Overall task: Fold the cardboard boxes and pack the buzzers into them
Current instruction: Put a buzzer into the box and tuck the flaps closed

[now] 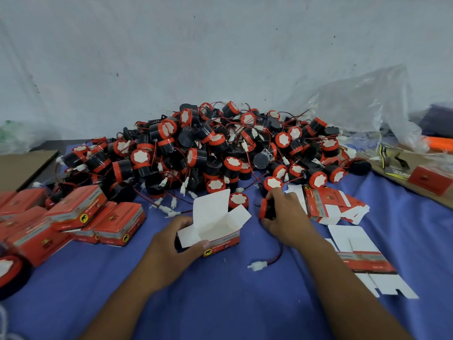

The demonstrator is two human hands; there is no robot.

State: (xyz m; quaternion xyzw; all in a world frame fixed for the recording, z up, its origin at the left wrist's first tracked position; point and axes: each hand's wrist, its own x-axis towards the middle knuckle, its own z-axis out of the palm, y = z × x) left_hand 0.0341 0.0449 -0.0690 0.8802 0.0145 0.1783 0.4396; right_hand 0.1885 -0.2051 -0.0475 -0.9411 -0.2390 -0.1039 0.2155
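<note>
A big heap of black buzzers with red rims (220, 148) lies at the back of the blue cloth. My left hand (176, 244) holds an erected red-and-white cardboard box (215, 229) with its white top flaps standing open. My right hand (284, 214) grips one buzzer (265, 212) just right of the box; its red-black wire with a white plug (259, 265) trails on the cloth under my wrist. Flat unfolded boxes (328, 204) lie to the right, and more flat boxes (365, 261) sit nearer me.
Several closed red boxes (81, 214) are stacked at the left. A single red box (431, 179) rests on brown cardboard at the right edge, beside crumpled clear plastic bags (362, 109). A grey wall stands behind the heap.
</note>
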